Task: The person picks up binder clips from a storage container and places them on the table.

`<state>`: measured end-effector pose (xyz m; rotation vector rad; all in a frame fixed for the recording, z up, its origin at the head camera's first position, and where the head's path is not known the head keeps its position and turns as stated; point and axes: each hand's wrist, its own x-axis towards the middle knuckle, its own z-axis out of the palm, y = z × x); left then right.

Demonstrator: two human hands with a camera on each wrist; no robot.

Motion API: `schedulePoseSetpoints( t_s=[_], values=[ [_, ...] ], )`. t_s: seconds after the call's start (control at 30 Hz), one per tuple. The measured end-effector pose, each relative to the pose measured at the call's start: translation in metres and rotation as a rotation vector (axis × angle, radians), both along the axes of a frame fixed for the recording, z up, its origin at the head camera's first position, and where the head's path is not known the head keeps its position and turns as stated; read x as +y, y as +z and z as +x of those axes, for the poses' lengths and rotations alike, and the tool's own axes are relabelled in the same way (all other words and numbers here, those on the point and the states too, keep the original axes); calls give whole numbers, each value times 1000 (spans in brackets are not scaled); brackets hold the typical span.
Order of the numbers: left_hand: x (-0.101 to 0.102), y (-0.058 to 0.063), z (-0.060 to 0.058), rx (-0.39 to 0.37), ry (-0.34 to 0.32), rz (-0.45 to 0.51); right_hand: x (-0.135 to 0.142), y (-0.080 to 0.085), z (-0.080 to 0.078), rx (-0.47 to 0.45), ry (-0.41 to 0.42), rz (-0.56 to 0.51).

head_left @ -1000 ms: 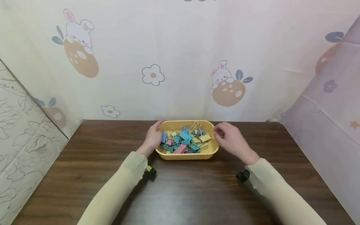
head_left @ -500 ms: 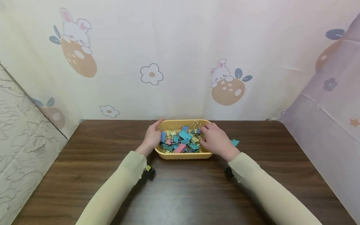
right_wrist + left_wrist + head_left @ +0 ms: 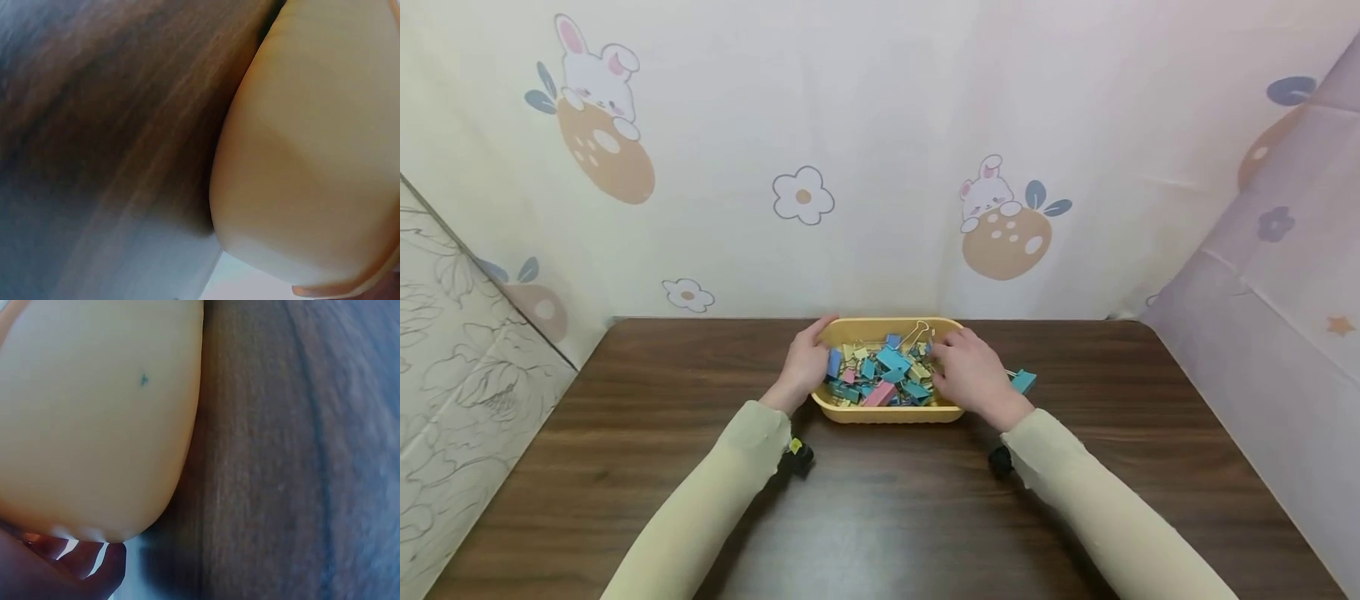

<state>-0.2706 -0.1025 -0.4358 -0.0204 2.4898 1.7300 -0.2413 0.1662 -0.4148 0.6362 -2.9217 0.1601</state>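
A yellow plastic basket (image 3: 887, 415) full of loose binder clips (image 3: 893, 359) in teal, blue, yellow and pink stands at the table's far edge. My left hand (image 3: 805, 367) grips its left end; in the left wrist view the fingers (image 3: 112, 565) lie against the outer wall. Over the right end, my right hand (image 3: 973, 372) reaches in among the clips, its fingertips partly hidden, so whether it pinches one is unclear. Just right of that hand, a teal binder clip (image 3: 1024, 381) lies on the table. The right wrist view shows mostly the basket's outer wall (image 3: 300, 156).
The dark wood table (image 3: 880, 508) extends to both sides and in front of the basket. Directly behind it hangs a pale curtain (image 3: 887, 250) printed with rabbits and flowers. More printed cloth stands along the left and right sides.
My right hand has moved left from beside the basket's right rim into its right end. The teal clip on the table has come into view behind it. My left hand stays put.
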Motion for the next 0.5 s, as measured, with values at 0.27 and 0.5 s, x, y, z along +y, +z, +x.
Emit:
schedulePoseSetpoints(
  t_s=[0.27,0.5],
  values=[
    [0,-1,-3,-4,16,-4,1,-1,-1,16,30,-24],
    [0,-3,-3,-4,14,14,1,-2,-1,-13,31,-22]
  ],
)
